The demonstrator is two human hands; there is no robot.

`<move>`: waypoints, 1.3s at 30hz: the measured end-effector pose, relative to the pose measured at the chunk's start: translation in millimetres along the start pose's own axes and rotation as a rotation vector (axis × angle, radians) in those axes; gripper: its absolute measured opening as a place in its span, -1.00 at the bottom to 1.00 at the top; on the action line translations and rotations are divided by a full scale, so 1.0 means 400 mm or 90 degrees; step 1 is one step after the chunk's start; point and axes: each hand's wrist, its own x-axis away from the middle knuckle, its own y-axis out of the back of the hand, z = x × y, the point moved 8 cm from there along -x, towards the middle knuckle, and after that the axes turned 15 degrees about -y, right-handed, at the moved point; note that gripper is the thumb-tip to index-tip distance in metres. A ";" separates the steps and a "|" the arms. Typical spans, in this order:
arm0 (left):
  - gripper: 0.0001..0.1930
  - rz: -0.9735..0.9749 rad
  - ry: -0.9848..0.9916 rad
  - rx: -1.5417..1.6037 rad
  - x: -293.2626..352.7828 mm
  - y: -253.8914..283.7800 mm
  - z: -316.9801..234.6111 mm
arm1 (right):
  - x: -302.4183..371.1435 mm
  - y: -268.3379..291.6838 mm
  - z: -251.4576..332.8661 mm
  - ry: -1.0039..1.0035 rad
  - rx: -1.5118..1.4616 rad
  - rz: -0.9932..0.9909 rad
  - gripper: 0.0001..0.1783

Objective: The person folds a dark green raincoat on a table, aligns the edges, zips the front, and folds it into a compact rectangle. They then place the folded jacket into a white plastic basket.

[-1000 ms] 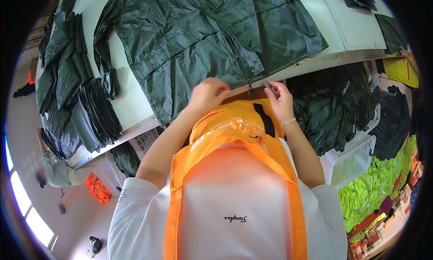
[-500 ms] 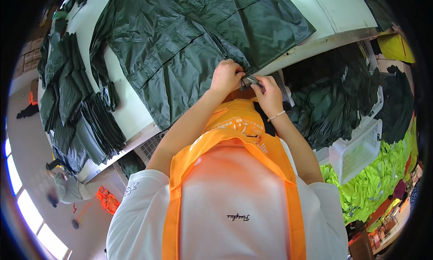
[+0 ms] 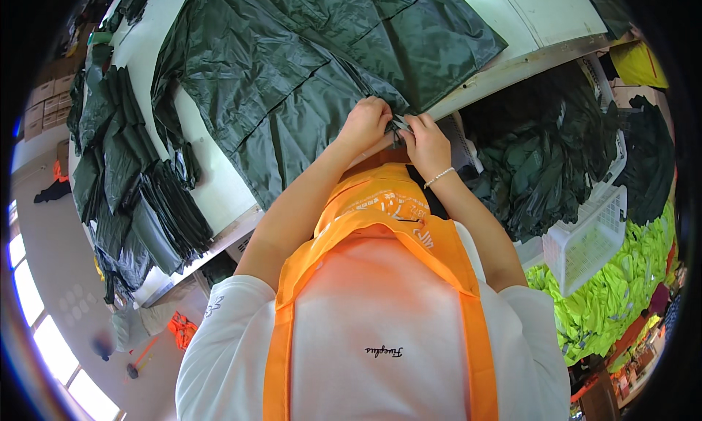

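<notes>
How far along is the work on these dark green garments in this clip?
Done, apparently: a stack of folded garments lies along the table's left side. In hand: left hand and right hand pinch the bottom front edge of the spread jacket. Left: this jacket is unfolded, and a white basket holds more.

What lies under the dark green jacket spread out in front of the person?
The dark green jacket lies on a white table, bare at its edges. Both hands pinch its front hem. Anything beneath the fabric is covered.
</notes>
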 end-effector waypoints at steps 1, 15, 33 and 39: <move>-0.90 -0.002 0.001 0.005 0.000 0.000 0.001 | -0.002 -0.001 -0.001 -0.002 0.009 -0.005 -0.80; -0.91 -0.068 0.110 0.115 0.064 0.058 0.000 | -0.020 0.021 0.006 0.042 -0.032 0.057 -0.82; -0.56 -0.428 0.705 0.750 0.374 -0.089 -0.075 | -0.931 0.429 -0.680 -0.171 0.099 -0.249 -0.58; -0.65 -0.643 0.812 0.882 0.247 -0.166 -0.049 | -0.605 0.324 -0.150 -0.045 -0.186 0.029 -0.72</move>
